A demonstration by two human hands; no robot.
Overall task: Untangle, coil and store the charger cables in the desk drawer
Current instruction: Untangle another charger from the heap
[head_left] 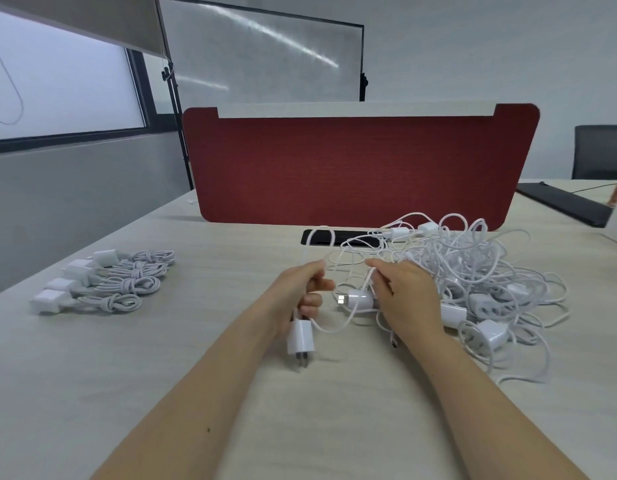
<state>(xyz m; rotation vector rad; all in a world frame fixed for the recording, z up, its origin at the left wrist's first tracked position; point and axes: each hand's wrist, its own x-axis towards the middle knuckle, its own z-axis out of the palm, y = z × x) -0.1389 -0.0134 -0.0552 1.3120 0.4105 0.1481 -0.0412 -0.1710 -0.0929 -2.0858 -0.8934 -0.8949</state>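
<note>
Left hand [300, 289]: gripping; fingers curled round a white cable [331, 330] just above its wall plug [300, 339]; held over the desk [127, 375] near the middle.
Wall plug: white, hanging below the left hand, prongs pointing down and toward the camera, shadow on the desk beneath.
Right hand [400, 296]: back facing up, thumb and fingertips pinching a thin strand at the left edge of the tangled pile [473, 271]; same strand as in the left hand or another, cannot tell.
Cable: running from the wall plug in a low loop to the right, then up toward the right hand.
USB plug [342, 299]: metal tip on a white housing, between the two hands, just under the right-hand fingers.
Tangled pile: many white cables and several white adapters, loosely knotted, on the desk right of centre, partly under the right hand, reaching back to the red divider [362, 168].
Coiled chargers [102, 282]: four, each cable wound into a tied bundle with its adapter attached, side by side at the left of the desk, well apart from the pile.
Black slot [320, 237]: in the desk top just before the divider, strands crossing it.
Background: whiteboard [265, 53] behind the divider, dark chair [601, 150] at far right.
</note>
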